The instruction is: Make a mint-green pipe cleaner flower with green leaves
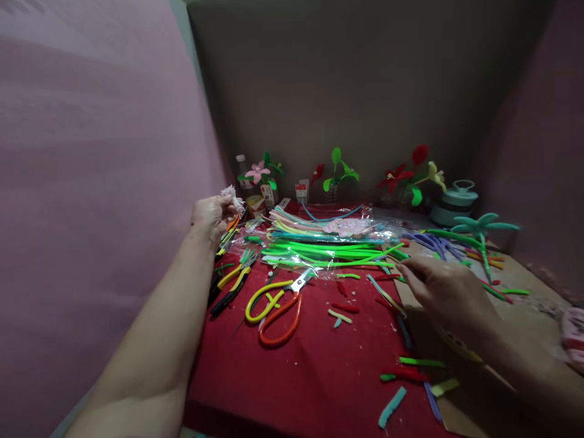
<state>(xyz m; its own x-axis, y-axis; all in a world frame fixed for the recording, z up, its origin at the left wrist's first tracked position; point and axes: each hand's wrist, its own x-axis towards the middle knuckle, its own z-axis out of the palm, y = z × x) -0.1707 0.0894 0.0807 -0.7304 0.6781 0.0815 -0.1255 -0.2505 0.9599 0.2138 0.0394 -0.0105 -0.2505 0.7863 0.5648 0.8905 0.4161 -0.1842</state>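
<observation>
My left hand (212, 216) is raised at the back left, its fingers closed round a tuft of thin whitish-pink strands (233, 199). Toward the right, my right hand (444, 291) pinches the end of a bright green pipe cleaner (360, 264). That one lies along the front of a clear plastic bag with several green pipe cleaners (310, 249). Behind them, a clear pack of pastel pipe cleaners (296, 225) lies flat. Scissors (280, 310) with one yellow and one red handle rest open before the bag.
Yellow-and-black pliers (235, 280) lie at the left. Pipe-cleaner flowers (258, 172) and a teal lidded pot (454, 202) stand at the back. Cut pieces (344, 308) litter the red cloth (319, 377). A brown board (515, 274) holds a teal pipe-cleaner flower (481, 225). Pink walls flank both sides.
</observation>
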